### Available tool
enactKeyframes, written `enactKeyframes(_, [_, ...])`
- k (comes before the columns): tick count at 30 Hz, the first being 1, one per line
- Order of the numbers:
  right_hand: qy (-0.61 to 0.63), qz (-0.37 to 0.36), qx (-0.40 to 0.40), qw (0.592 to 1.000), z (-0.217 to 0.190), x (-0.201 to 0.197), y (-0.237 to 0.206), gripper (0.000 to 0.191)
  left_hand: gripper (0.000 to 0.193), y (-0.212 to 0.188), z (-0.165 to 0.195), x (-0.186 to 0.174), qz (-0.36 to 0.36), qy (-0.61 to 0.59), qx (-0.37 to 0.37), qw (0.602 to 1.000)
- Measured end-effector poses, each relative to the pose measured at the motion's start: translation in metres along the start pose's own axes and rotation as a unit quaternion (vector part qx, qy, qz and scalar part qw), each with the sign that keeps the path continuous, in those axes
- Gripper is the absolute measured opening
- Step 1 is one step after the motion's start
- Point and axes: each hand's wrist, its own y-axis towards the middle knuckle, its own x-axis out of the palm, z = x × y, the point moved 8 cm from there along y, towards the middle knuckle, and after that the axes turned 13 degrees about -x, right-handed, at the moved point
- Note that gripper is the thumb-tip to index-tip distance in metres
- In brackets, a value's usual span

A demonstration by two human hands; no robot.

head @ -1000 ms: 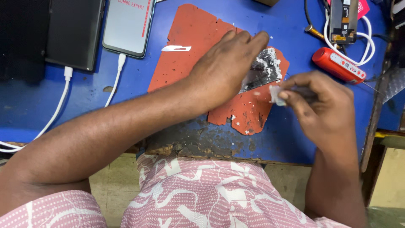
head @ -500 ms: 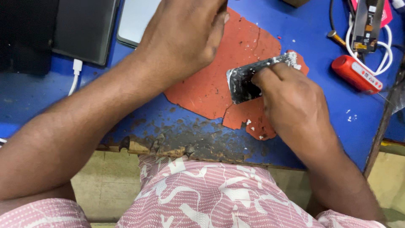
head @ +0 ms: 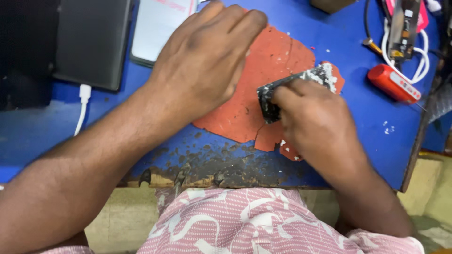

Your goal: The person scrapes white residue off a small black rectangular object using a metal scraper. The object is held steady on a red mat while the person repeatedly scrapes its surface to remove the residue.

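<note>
Looking from the bottom of the frame up: pink patterned cloth on the lap, then the chipped, scorched front edge of the blue counter w/ dark burn marks.

Mid-frame right, the right hand is closed round a dark phone frame piece crusted w/ white residue at its upper-right end; grip is pressed tight on it, fingers wrapped over the lower part, piece tilted up on edge over the red work mat. Whether a tool sits under the fingers, can't tell.

Mid-frame centre, the left hand hovers over the mat's left part, fingers loosely together & curved, pinching nothing visible; whether the palm touches the mat is hidden.

Judgement on doing this well: keep the piece braced low against the mat so it doesn't flex, bring the left hand in to steady the free end, work the residue off in short strokes away from the body, & keep flakes on the mat, not the counter.

Further up: white flecks on the blue at right, a red cylindrical tool near the right edge, a white cable loop and small circuit board upper right. Upper left: a light phone, a dark tablet-like slab, & a white plug below it.
</note>
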Motion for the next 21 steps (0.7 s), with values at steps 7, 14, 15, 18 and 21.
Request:
enactKeyframes(7, [0.017, 0.051, 0.006, 0.999, 0.026, -0.002, -0.015, 0.015, 0.031, 0.004, 0.006, 0.002, -0.006, 0.01, 0.003, 1.0])
enactKeyframes(14, [0.027, 0.069, 0.003, 0.997, 0.028, -0.006, -0.022, 0.014, 0.034, 0.009, 0.007, 0.005, -0.024, 0.031, -0.012, 0.999])
enactKeyframes(15, [0.031, 0.067, 0.005, 0.997, 0.028, -0.006, -0.023, 0.014, 0.034, 0.009, 0.007, 0.005, -0.027, 0.034, -0.014, 0.999])
enactKeyframes(18, [0.042, 0.069, -0.009, 0.997, 0.026, -0.007, -0.025, 0.011, 0.033, 0.009, 0.008, 0.006, -0.031, 0.036, -0.013, 0.999])
enactKeyframes(21, [0.052, 0.059, -0.018, 0.997, 0.024, -0.005, -0.026, 0.011, 0.032, 0.009, 0.008, 0.005, -0.03, 0.037, -0.012, 0.999])
